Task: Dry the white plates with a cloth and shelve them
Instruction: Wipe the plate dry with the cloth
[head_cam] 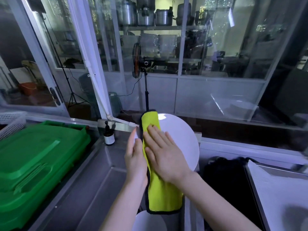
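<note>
A white plate (181, 140) is held up on edge over the steel counter. My left hand (135, 157) supports its left rim, fingers mostly straight along the edge. A yellow-green cloth (160, 194) with a dark border drapes over the plate's face and hangs down below it. My right hand (164, 154) lies flat on the cloth with fingers spread, pressing it against the plate. Another white plate (148, 222) shows at the bottom edge, below the cloth.
A green plastic crate lid (36, 160) fills the left. A small dark pump bottle (109, 136) stands on the steel counter (93, 189). A dark sink basin (223, 180) lies to the right, and a white tray (280, 194) at far right. Glass partitions stand behind.
</note>
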Motion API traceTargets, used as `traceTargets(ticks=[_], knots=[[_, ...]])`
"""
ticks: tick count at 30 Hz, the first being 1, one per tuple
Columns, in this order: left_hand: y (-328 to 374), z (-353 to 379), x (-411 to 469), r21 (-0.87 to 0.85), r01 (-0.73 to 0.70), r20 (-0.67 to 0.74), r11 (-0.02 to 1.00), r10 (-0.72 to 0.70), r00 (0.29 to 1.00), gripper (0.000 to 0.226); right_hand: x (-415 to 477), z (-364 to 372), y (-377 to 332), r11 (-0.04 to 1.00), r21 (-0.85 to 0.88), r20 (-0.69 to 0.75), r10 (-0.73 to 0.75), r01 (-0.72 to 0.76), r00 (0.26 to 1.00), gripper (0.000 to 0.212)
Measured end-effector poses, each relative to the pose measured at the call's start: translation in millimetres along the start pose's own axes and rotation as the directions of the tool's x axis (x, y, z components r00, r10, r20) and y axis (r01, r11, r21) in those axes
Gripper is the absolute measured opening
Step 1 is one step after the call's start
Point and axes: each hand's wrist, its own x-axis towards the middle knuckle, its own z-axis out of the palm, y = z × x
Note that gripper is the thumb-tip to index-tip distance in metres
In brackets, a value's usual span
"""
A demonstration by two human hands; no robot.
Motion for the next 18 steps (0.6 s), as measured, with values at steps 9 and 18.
traceTargets(ticks=[9,18], knots=[[22,-22,9,-0.043,0.017,-0.094,0.999,-0.021,0.995,0.041,-13,-7,40,0.966,-0.153,-0.017,0.21,-0.21,0.978,0.061],[9,-9,4,-0.018,-0.031,0.025,0.999,0.031,0.999,0.038,-16,10,-10,1.0,-0.001,-0.047,-0.03,0.03,0.998,0.054]])
